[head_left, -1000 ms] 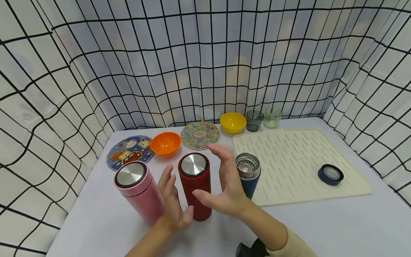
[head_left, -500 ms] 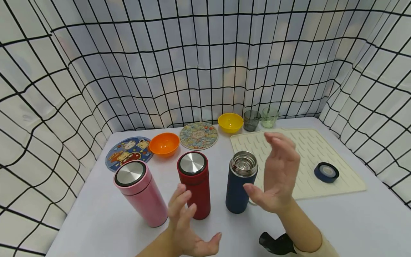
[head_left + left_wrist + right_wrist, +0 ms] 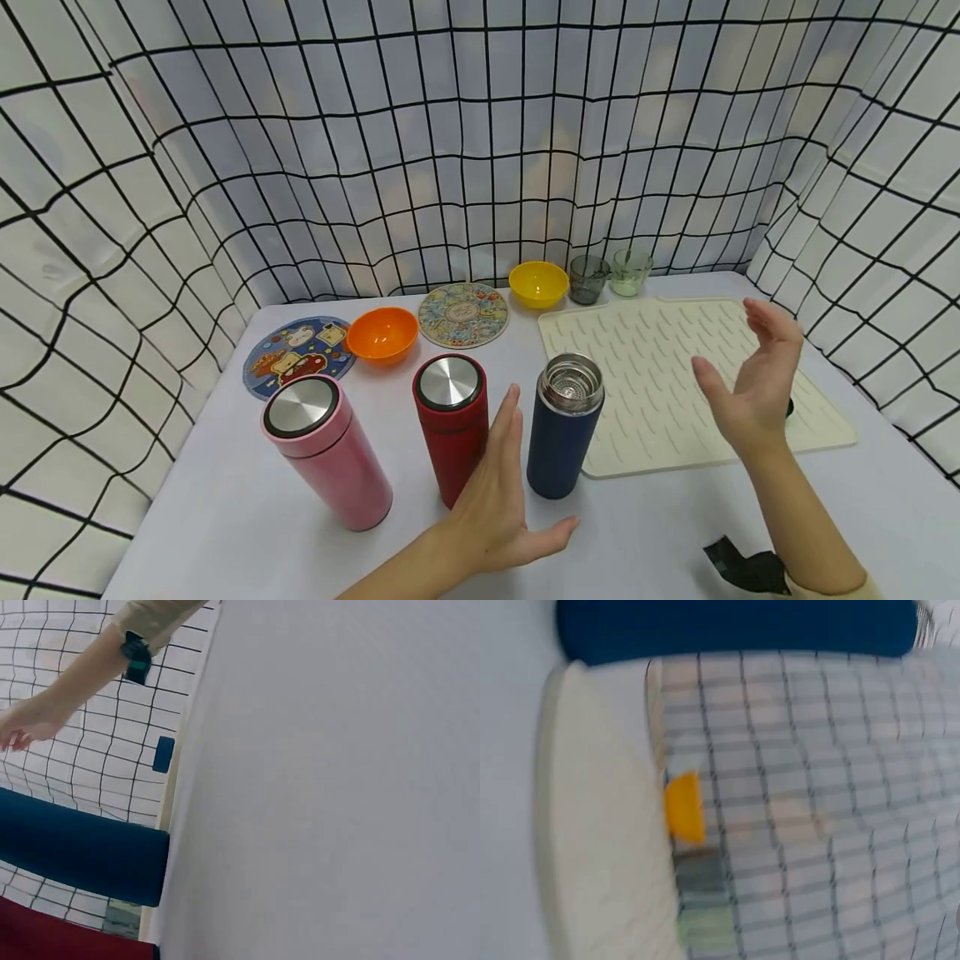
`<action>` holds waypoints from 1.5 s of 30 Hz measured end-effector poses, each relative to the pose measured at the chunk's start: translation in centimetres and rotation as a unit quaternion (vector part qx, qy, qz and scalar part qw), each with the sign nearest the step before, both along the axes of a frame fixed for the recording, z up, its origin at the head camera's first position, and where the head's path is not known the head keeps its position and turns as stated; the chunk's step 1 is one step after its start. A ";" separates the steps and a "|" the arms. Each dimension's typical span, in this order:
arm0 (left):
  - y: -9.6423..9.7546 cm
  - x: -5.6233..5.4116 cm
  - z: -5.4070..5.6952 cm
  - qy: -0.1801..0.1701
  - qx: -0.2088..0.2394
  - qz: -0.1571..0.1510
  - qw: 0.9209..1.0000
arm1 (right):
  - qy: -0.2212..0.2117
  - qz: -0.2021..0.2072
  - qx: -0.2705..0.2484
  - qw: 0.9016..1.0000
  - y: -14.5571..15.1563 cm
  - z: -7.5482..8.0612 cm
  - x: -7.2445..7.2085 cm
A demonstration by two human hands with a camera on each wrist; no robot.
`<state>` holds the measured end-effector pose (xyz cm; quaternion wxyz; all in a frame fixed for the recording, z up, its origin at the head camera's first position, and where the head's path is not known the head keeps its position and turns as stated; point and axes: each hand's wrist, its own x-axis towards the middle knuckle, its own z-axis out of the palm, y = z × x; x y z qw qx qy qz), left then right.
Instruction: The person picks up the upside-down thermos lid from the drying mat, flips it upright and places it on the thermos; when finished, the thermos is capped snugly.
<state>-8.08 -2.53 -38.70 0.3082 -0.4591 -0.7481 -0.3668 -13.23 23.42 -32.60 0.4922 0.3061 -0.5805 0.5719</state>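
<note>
My left hand (image 3: 495, 504), fingers extended and thumb spread, is between the red thermos (image 3: 442, 433) and the navy thermos (image 3: 558, 446). It overlaps the red thermos in the head view and holds nothing. The navy thermos stands upright without its lid, showing a steel mouth and strainer. My right hand (image 3: 753, 392) is raised over the mat with thumb and fingers apart, gripping nothing. Behind it the dark blue lid is mostly hidden in the head view; the left wrist view shows this lid (image 3: 163, 754) on the mat. A pink thermos (image 3: 330, 458), lid on, stands at left.
A cream drying mat (image 3: 652, 358) lies at right. Along the back are an orange bowl (image 3: 382, 335), a yellow bowl (image 3: 538, 284), two small glass cups (image 3: 587, 280) and two round patterned mats (image 3: 300, 350). Black-and-white grid fabric (image 3: 480, 150) encloses the table.
My right hand has moved right, from the red thermos past the navy one to over the lid. My left hand has shifted right, from between the pink and red thermoses toward the navy one.
</note>
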 end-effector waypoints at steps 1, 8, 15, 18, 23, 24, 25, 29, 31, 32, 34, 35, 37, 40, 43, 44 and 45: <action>0.0 -0.1 -0.3 -0.027 -0.003 0.000 1.000 | -0.028 -0.026 0.004 0.999 0.8 -0.4 0.0; 0.4 -1.1 -3.0 -0.193 -0.027 -0.015 0.981 | -0.215 -0.229 0.043 0.949 7.0 -4.6 -1.1; 0.5 -1.8 -5.9 -0.248 -0.001 -0.052 0.967 | -0.439 -0.301 0.066 0.844 12.2 -9.4 -2.4; 0.6 -1.9 -6.9 -0.276 -0.005 -0.052 0.960 | -0.501 -0.303 0.161 0.795 13.7 -10.6 -2.5; 0.7 -1.8 -8.3 -0.364 -0.015 -0.042 0.930 | -0.504 -0.277 0.314 0.755 15.1 -12.3 -2.5; 0.7 -1.8 -8.4 -0.378 -0.014 -0.042 0.925 | -0.501 -0.270 0.329 0.754 15.3 -12.5 -2.4; 0.7 -1.8 -8.5 -0.390 -0.010 -0.044 0.920 | -0.498 -0.263 0.338 0.754 15.5 -12.7 -2.3; 0.6 -2.0 -8.6 -0.416 -0.003 -0.042 0.908 | -0.489 -0.243 0.344 0.764 15.8 -13.1 -2.0; 0.7 -1.9 -8.5 -0.431 -0.002 -0.036 0.902 | -0.490 -0.243 0.337 0.766 16.0 -13.2 -1.9; 0.7 -1.9 -8.4 -0.443 -0.001 -0.031 0.896 | -0.489 -0.248 0.333 0.767 16.0 -13.2 -1.9; 0.8 -2.0 -8.2 -0.470 0.002 -0.024 0.882 | -0.487 -0.260 0.326 0.767 16.0 -13.3 -1.8; 0.8 -2.0 -8.1 -0.479 0.006 -0.021 0.878 | -0.486 -0.267 0.323 0.767 16.1 -13.4 -1.8; 0.8 -2.1 -8.0 -0.496 0.011 -0.016 0.868 | -0.486 -0.274 0.316 0.767 16.1 -13.4 -1.8; 0.8 -2.3 -8.0 -0.507 0.019 -0.011 0.862 | -0.491 -0.276 0.306 0.767 16.1 -13.4 -1.8; 0.8 -2.5 -8.2 -0.502 0.023 -0.004 0.864 | -0.494 -0.279 0.292 0.770 15.9 -13.3 -1.7; 0.8 -2.5 -8.2 -0.499 0.023 0.000 0.866 | -0.493 -0.280 0.285 0.773 15.7 -13.2 -1.7; 0.8 -2.5 -8.3 -0.494 0.023 0.002 0.869 | -0.495 -0.280 0.277 0.775 15.6 -13.2 -1.6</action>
